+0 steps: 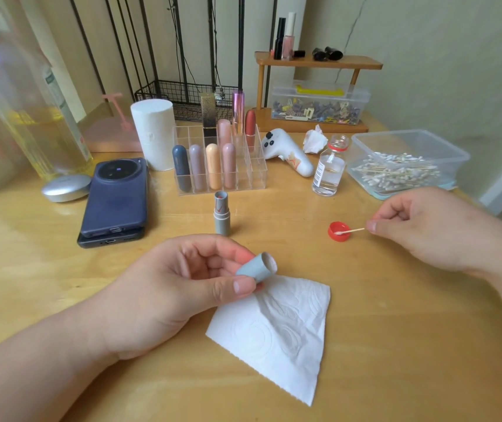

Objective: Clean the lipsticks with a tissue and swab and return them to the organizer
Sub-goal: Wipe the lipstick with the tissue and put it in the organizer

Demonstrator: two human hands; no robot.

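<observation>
The left hand (176,287) pinches the lipstick cap (255,268) (probably light, slick) near its closed end; the right hand (420,226), grip narrow, pinches the flimsy swab (351,230).

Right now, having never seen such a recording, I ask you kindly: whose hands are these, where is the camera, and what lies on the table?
There is no machine here. The single picture comes from a camera worn on a person's head, looking forward and down, so both hands are that person's own. The left hand holds a grey-blue lipstick cap, its open end toward the right. The right hand pinches a cotton swab, its tip in a small red lid. On the wooden table are a white tissue, the uncapped lipstick standing upright, a clear organizer holding several lipsticks, an open small bottle of clear liquid, and a box of swabs.
</observation>
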